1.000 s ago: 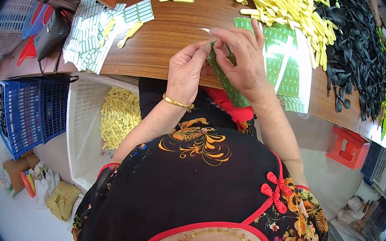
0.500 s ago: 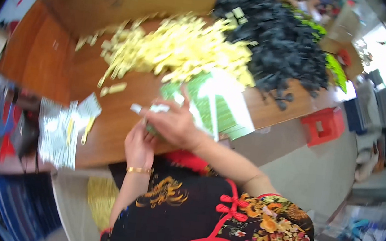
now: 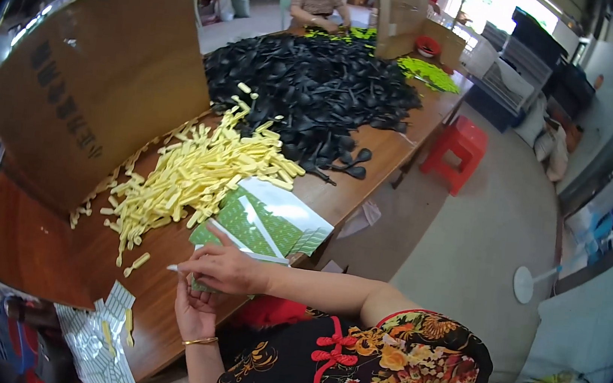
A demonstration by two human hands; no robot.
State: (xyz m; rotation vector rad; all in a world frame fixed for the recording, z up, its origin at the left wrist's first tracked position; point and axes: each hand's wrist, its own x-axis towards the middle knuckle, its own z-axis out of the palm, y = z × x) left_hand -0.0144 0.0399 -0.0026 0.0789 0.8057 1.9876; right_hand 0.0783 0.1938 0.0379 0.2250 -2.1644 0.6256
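Observation:
My right hand (image 3: pixel 231 268) is closed at the fingertips around a small white tab (image 3: pixel 174 268), one finger raised. Just below it, my left hand (image 3: pixel 194 313) is turned palm up, its fingers curled on a green sheet piece (image 3: pixel 201 285) mostly covered by the right hand. The left fingertips come close to the tab; whether they touch it I cannot tell. Beyond my hands lie green-and-white printed sheets (image 3: pixel 261 226), overlapping at the table edge. A heap of pale yellow narrow-necked plastic pieces (image 3: pixel 195 171) spreads behind them, with one loose yellow piece (image 3: pixel 136 264) left of my hands.
Black round-headed, thin-stemmed pieces (image 3: pixel 311 86) form a large pile farther back. A tall cardboard panel (image 3: pixel 99 85) stands at the left. Silvery sheets (image 3: pixel 97 338) with yellow pieces lie at the near left corner. A red stool (image 3: pixel 456 152) stands right of the table; another person (image 3: pixel 319 4) sits beyond.
The view has swung up and right, bringing the far table end and another person into sight. My hands keep nearly the same grip, with the white tab still at the fingertips.

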